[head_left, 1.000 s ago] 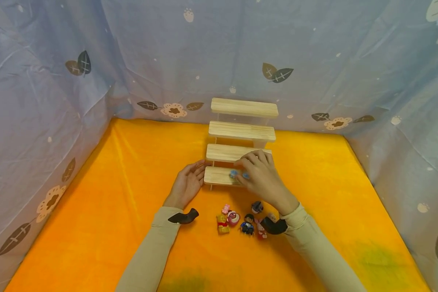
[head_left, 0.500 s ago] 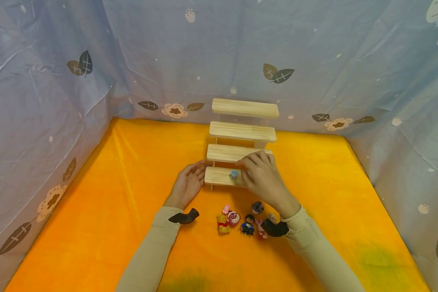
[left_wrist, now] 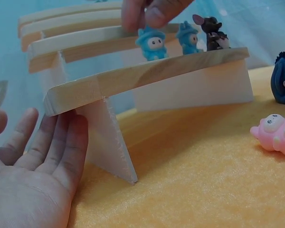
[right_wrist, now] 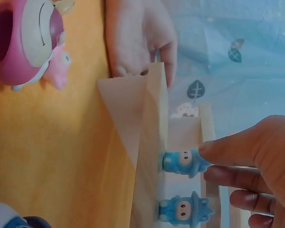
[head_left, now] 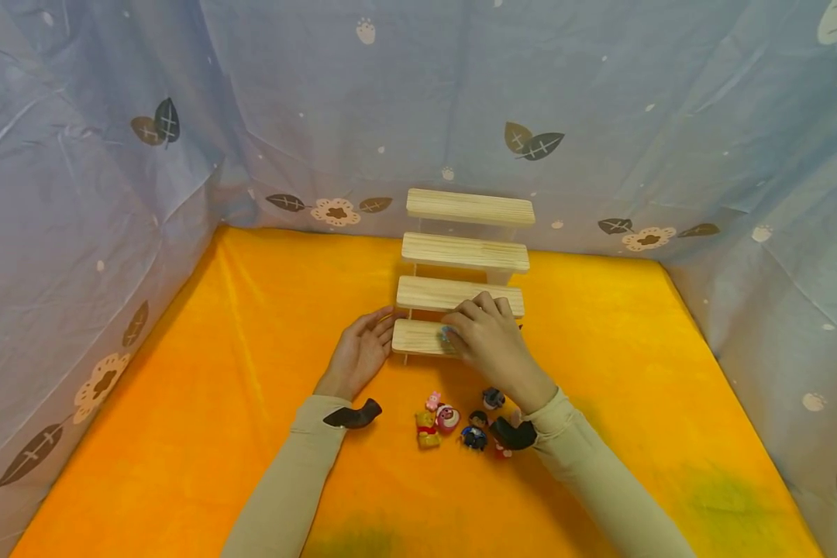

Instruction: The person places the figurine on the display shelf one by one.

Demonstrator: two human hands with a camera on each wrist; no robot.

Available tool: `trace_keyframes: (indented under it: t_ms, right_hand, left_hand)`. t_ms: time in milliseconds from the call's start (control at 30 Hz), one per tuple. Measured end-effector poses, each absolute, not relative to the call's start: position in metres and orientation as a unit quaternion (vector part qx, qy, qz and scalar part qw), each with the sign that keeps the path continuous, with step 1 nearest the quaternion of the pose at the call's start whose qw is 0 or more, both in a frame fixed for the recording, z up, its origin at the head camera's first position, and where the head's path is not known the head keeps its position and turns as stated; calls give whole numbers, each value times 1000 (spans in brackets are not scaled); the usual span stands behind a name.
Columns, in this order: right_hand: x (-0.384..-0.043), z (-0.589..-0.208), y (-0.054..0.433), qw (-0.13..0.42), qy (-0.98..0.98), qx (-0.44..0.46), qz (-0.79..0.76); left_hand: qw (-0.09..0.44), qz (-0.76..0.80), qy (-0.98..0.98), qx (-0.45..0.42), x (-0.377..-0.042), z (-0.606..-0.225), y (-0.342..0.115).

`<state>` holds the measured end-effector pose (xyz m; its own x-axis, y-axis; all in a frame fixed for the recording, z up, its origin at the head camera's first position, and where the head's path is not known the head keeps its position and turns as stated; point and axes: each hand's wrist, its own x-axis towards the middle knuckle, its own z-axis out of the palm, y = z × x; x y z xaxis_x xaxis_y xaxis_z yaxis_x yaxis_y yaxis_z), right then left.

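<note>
A stepped wooden shelf [head_left: 415, 337] stands on the orange cloth. On its lowest board are two blue hatted figurines and a dark mouse figurine [left_wrist: 213, 35], all upright. My right hand [head_left: 491, 337] pinches the hat of one blue figurine [right_wrist: 181, 162], the leftmost, between thumb and forefinger. Beside it is the second blue figurine [right_wrist: 183, 210], mostly covered by the hand in the head view. At the shelf's left end my left hand [head_left: 358, 353] lies palm up, fingers extended and touching the underside of the lowest board's end.
Before the shelf lie several figurines: a yellow bear [head_left: 427, 430], a magenta one [head_left: 448, 418], a small pink one [head_left: 433, 401], a dark-haired figure [head_left: 474, 430] and a dark blue donkey [left_wrist: 284, 78]. Patterned blue cloth [head_left: 363, 93] hangs behind.
My right hand has shifted slightly left along the lowest board, from the second blue figurine to the leftmost one, which it now pinches. The left hand has stayed at the shelf's end.
</note>
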<state>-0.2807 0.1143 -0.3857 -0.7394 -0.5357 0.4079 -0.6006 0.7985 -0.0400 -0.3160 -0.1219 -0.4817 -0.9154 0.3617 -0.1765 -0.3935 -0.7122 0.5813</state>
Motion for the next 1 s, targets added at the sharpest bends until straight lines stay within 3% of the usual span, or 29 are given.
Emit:
trace_keyframes:
  t_ms: [600,1000]
  right_hand:
    - [-283,-391,114,169,-933,309,76]
    - [-282,-392,116,187,-931,307,64]
  left_hand:
    - [201,927,315,-28,-318,-482,-120]
    - [199,923,327,-24,-317,-482,-120]
